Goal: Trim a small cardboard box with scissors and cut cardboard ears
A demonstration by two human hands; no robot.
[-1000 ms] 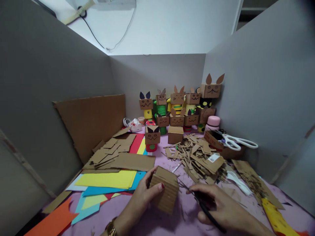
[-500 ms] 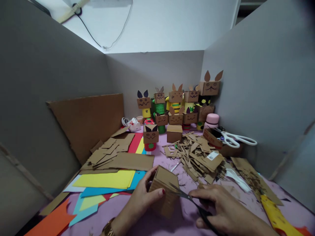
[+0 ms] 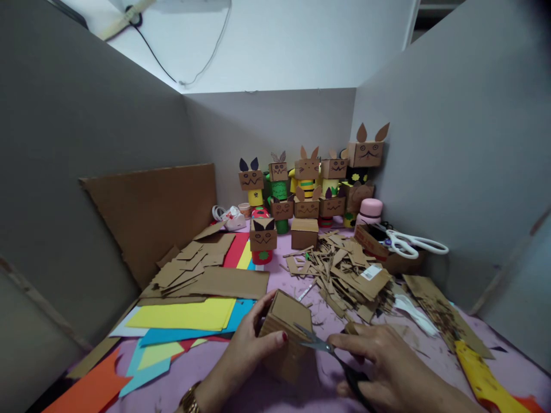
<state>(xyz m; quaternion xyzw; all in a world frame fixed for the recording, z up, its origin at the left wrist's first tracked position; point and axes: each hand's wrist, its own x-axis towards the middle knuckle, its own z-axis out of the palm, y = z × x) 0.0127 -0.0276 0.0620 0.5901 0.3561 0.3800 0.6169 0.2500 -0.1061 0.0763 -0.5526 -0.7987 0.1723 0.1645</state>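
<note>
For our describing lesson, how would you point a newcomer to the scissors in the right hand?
Over the purple work surface, find the cardboard box in the left hand. Right of it, the right hand holds the scissors, blades open. Their black handles set them apart from the white-handled scissors farther back.

Cardboard box (image 3: pixel 288 319), spread scissors (image 3: pixel 328 348) perhaps touching it.

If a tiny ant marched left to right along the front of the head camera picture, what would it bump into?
Orange paper → gold wristband → left hand → held cardboard box → black-handled scissors → right hand → yellow object.
</note>
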